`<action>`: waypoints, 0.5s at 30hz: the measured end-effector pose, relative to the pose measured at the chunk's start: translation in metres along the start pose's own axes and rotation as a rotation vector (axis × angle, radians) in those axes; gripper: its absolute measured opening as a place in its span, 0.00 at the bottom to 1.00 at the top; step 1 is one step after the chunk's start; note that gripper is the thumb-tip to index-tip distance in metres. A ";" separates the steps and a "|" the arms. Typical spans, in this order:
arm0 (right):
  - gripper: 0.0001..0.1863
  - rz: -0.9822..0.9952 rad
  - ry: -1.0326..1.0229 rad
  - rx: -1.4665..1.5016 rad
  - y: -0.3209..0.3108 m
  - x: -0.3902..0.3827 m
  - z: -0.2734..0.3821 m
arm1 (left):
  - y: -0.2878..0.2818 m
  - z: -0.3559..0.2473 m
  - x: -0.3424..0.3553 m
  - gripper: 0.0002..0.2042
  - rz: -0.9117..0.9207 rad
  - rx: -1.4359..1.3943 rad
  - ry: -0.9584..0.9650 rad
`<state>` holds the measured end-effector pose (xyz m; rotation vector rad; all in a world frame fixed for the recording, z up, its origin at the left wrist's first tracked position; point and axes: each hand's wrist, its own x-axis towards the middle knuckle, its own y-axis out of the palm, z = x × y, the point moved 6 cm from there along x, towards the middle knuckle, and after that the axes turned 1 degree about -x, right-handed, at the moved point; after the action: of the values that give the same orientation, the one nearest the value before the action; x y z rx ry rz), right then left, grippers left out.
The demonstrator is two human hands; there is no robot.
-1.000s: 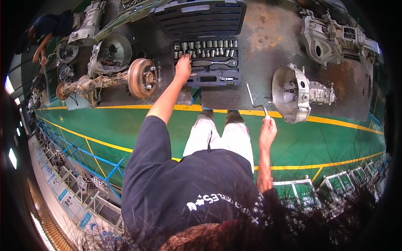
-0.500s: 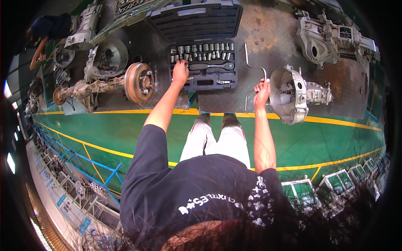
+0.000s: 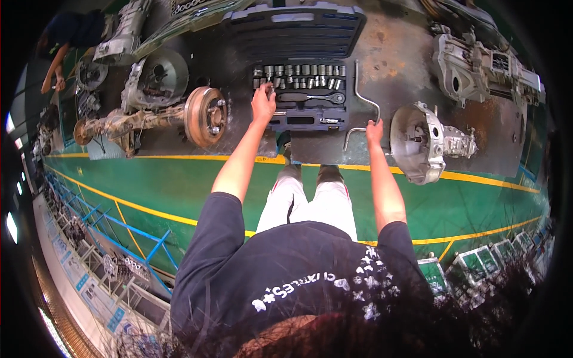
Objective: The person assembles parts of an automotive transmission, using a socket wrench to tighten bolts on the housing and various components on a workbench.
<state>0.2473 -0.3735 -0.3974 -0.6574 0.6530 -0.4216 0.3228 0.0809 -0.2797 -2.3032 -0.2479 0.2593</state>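
My left hand (image 3: 263,105) reaches into the open socket case (image 3: 342,112), its fingers closed at the lower row of sockets (image 3: 322,82); what they grip is too small to make out. A ratchet (image 3: 325,97) lies below that row. My right hand (image 3: 374,132) is closed on a long crank-shaped steel bar (image 3: 357,77) just right of the case, at the bench surface. A bell housing with a gearbox (image 3: 418,140) sits right of that hand. A rusty axle with a brake drum (image 3: 197,116) lies left of the case.
More transmission housings lie on the steel bench (image 3: 388,42), at left (image 3: 155,77) and right (image 3: 462,68). A co-worker (image 3: 68,30) works at the far left. Green floor (image 3: 149,174) with yellow lines, blue railing (image 3: 137,255) and metal stands (image 3: 477,259) surround me.
My right hand has moved up to the bench with the crank bar, which now extends beside the case. My left hand has shifted slightly but remains at the sockets.
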 end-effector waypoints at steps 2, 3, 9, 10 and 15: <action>0.30 0.008 0.043 -0.181 -0.008 0.005 -0.001 | -0.006 0.002 -0.007 0.17 -0.017 -0.345 -0.164; 0.31 0.042 0.052 -0.169 -0.007 -0.002 0.006 | -0.015 0.011 -0.017 0.18 -0.042 -0.495 -0.220; 0.38 0.076 0.087 -0.346 -0.032 -0.003 0.001 | -0.024 0.018 -0.131 0.16 0.328 -1.280 -0.635; 0.35 -0.111 0.053 -0.371 -0.039 -0.008 0.001 | -0.019 0.021 -0.153 0.14 0.390 -1.342 -0.695; 0.19 0.016 -0.600 -0.150 0.025 -0.132 0.140 | -0.009 0.100 -0.295 0.21 0.514 -1.048 -1.034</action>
<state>0.2500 -0.2239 -0.2748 -0.8713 0.1182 -0.1433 0.0127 0.0804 -0.3075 -2.9609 -0.3345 1.9860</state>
